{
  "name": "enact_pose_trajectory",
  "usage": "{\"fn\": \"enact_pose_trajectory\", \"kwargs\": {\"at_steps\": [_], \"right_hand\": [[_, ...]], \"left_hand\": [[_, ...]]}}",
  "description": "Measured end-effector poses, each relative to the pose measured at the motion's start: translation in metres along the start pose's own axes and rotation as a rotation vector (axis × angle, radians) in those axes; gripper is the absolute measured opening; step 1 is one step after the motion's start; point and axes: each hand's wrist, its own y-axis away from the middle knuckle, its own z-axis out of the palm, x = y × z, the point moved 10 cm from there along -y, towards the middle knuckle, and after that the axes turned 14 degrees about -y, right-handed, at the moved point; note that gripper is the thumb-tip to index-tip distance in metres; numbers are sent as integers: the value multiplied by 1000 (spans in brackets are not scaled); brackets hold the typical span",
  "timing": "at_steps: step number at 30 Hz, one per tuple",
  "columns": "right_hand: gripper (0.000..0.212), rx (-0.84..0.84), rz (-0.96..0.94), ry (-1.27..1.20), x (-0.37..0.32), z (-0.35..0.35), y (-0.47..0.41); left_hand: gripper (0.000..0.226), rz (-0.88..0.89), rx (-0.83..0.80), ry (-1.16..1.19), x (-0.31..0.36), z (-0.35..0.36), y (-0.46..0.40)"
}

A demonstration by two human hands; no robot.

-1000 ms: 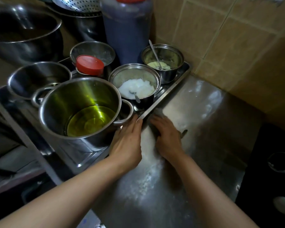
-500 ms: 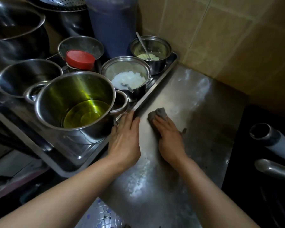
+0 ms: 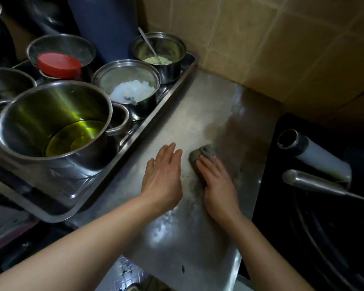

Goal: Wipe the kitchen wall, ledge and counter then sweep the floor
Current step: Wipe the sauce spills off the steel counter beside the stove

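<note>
A person's right hand [image 3: 215,183] presses flat, fingers extended, on a crumpled grey cloth [image 3: 202,155] against a stainless-steel counter [image 3: 214,114], the cloth bunching out beyond the fingertips. The left hand [image 3: 163,175] lies just beside it, palm down and released, fingers straight and close together on the bare metal, holding nothing. Both forearms reach in from the lower edge, converging toward the middle of the counter. A whitish smear [image 3: 162,225] marks the steel near the left wrist. To the left of the left hand sits a metal tray [image 3: 72,198] carrying a steel pot of yellow-green oil [image 3: 57,124], a pot of white granules [image 3: 128,89], a smaller pot of pale paste with a spoon [image 3: 159,53] and a red-lidded jar [image 3: 59,64]. Beyond the fingertips rises a tan tiled wall [image 3: 261,38]. To the right of the right hand are a white-and-black tube [image 3: 315,154] and a metal handle [image 3: 315,183] over a dark surface. No labels or writing can be read.
</note>
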Motion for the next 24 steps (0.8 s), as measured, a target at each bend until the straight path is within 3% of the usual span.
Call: {"fn": "enact_pose_trajectory", "kwargs": {"at_steps": [3, 9, 15, 24], "right_hand": [[62, 6, -15, 53, 10, -11, 4], [67, 84, 206, 127, 74, -52, -17], [59, 98, 231, 80, 46, -41, 63], [67, 187, 338, 35, 79, -66, 29]], "left_hand": [[75, 38, -6, 15, 17, 5, 0], [76, 105, -33, 37, 38, 17, 11], [73, 145, -37, 43, 57, 18, 22], [70, 204, -50, 1, 68, 24, 37]]}}
